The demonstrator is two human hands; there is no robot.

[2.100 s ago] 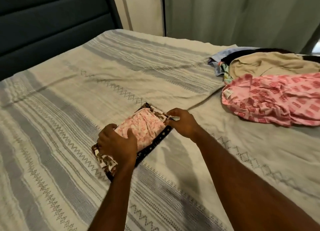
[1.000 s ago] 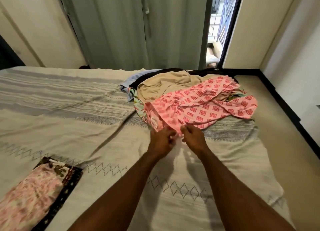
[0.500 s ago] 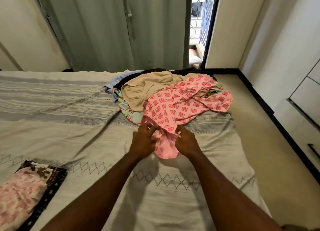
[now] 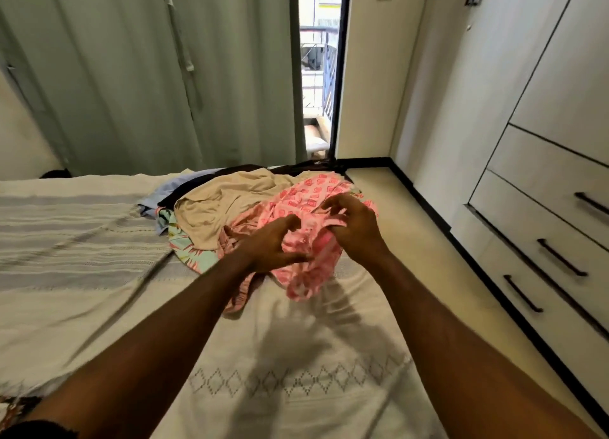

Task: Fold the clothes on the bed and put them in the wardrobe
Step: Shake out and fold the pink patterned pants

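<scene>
A pink patterned garment lies bunched at the front of a clothes pile on the bed. My right hand pinches its edge, and a fold hangs down below that hand. My left hand hovers just left of it with fingers spread and bent over the cloth, not closed on it. A beige garment, a teal floral one and a pale blue one lie behind. The white wardrobe with drawers stands on the right.
A corner of the folded pink and dark clothes shows at the bottom left edge. Green curtains hang behind the bed beside an open balcony door. A strip of floor runs between bed and wardrobe.
My view has turned right from the folded pile to the heap. Both hands took the pink garment and pulled it toward me; my left hand's fingers have now spread open.
</scene>
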